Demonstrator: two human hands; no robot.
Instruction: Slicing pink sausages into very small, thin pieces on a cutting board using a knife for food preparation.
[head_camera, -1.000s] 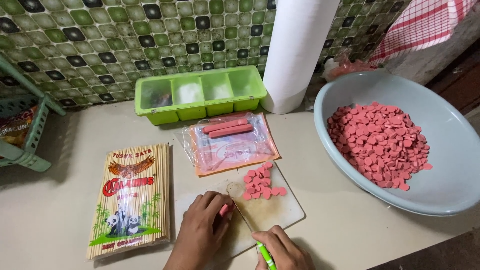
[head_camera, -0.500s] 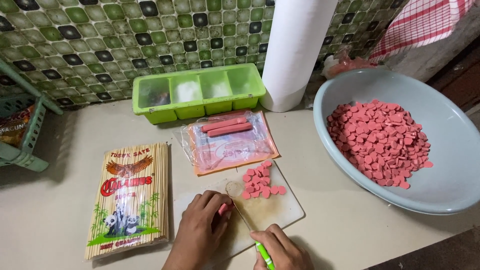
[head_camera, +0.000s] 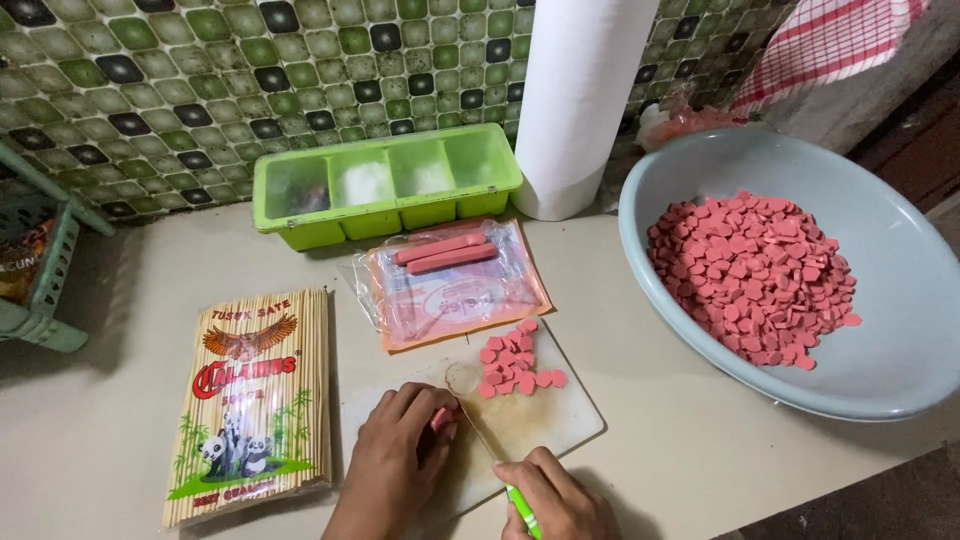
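Counter: pale beige top (head_camera: 120, 420), smooth, backed by a wall of green and dark mosaic tiles (head_camera: 200, 80).
Landmark: white cutting board (head_camera: 545, 425), near the front edge of the counter.
Left hand (head_camera: 395, 465): on the board's left part, fingers curled narrow, pinning a pink sausage (head_camera: 443, 418) (only its end shows).
Right hand (head_camera: 555, 500): at the board's front edge, closed round a knife with a green handle (head_camera: 522, 508), blade angled toward the sausage.
Cut slices (head_camera: 515, 360): small pink heap on the board's far side.
Beyond the board: opened sausage packet (head_camera: 450, 280), then green divided tray (head_camera: 385, 185) and paper towel roll (head_camera: 580, 100).
Left of the board: bag of bamboo skewers (head_camera: 255, 400).
Right of the board: grey basin (head_camera: 900, 330) heaped with slices.
Risk: blade very close to the left fingertips; likely nick if the slippery sausage rolls.
Risk: board possibly sliding on the smooth top.
Risk: slices spilling off the board's far edge.
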